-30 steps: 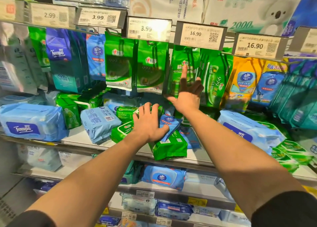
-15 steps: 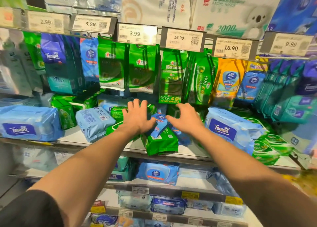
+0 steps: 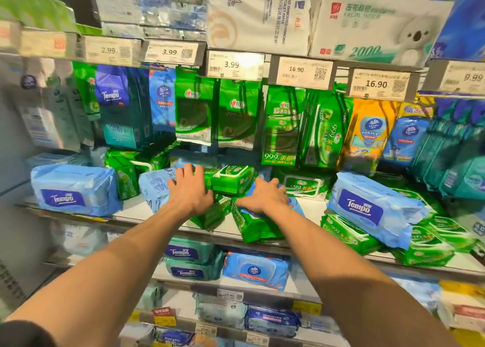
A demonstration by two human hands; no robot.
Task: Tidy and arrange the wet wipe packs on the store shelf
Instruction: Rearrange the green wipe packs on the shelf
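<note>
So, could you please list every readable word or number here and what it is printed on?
"2.99", "3.99", "3.99", "16.90", "16.90", "9.99": shelf price tags.
"Tempo": blue pack, right pack.
"999": green hanging pack.
"2000": koala tissue box.
Small print is too blurred to read.

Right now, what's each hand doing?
Left hand: open, fingers spread on the green wipe packs.
Right hand: open, resting on a blue pack.

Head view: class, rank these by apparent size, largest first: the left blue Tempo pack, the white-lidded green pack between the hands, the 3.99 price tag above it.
1. left blue Tempo pack
2-3. 3.99 price tag and white-lidded green pack: alike, unranked.
</note>
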